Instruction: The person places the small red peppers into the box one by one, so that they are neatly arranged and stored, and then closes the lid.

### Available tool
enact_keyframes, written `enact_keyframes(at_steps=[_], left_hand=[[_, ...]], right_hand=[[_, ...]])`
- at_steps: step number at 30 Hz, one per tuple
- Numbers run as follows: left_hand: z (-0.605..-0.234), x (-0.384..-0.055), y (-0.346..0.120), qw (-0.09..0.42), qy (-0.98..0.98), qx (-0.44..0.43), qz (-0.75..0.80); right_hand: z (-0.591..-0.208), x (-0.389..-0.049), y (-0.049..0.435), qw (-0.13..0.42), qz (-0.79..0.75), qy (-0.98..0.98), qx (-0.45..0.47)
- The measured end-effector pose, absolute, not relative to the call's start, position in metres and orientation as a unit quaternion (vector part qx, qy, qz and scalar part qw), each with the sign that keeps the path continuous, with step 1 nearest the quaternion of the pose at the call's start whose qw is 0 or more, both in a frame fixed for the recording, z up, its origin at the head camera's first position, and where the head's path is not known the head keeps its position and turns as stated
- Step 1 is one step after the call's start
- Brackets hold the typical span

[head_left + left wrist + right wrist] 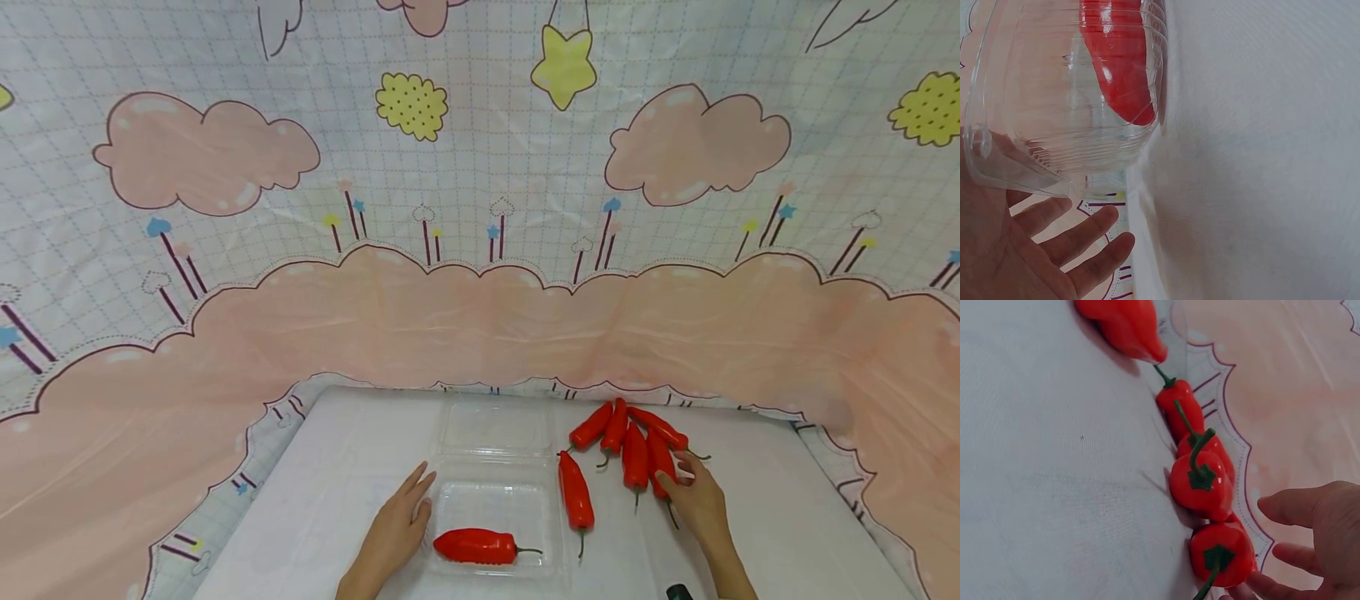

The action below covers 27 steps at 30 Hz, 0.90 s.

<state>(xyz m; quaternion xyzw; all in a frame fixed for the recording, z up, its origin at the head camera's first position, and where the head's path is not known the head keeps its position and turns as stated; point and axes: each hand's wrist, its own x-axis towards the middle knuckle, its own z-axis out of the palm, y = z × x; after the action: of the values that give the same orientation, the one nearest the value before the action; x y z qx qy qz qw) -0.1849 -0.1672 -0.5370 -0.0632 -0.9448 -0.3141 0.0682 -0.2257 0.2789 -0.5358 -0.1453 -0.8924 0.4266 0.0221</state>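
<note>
A clear plastic clamshell box (495, 498) lies with its lid (495, 429) folded back behind it. In its base is one red chili pepper (474, 546), stem to the right. My left hand (393, 525) is at the box's left side, fingers extended; in the left wrist view they spread below the box's corner. Over at the right, my right hand (701, 500) reaches around the nearest red pepper (660, 467) of a group. The right wrist view shows the thumb apart from that pepper (1222, 550), with fingertips at its far side.
Several more red peppers (634, 457) fan out at the back right, stems mostly toward me. One pepper (576, 493) lies alone just right of the box. A dark object (678, 592) pokes in at the bottom edge. A patterned cloth (525, 325) hangs behind the white table (315, 492).
</note>
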Motion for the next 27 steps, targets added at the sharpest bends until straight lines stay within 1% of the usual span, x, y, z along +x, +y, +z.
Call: enact_keyframes(at_steps=[6, 13, 27], left_hand=[[-0.5368, -0.1847, -0.1677, 0.07, -0.943, -0.064, -0.318], [-0.5364, -0.183, -0.1684, 0.088, -0.942, -0.083, -0.312], [-0.5363, -0.1826, -0.1685, 0.082, -0.943, -0.081, -0.313]], right_hand=[[-0.5382, -0.23, 0.2796, 0.013, 0.408, -0.9, -0.153], [-0.5365, -0.2299, 0.2795, 0.011, 0.405, -0.903, -0.145], [-0.5387, -0.236, 0.2836, 0.01, 0.392, -0.91, -0.138]])
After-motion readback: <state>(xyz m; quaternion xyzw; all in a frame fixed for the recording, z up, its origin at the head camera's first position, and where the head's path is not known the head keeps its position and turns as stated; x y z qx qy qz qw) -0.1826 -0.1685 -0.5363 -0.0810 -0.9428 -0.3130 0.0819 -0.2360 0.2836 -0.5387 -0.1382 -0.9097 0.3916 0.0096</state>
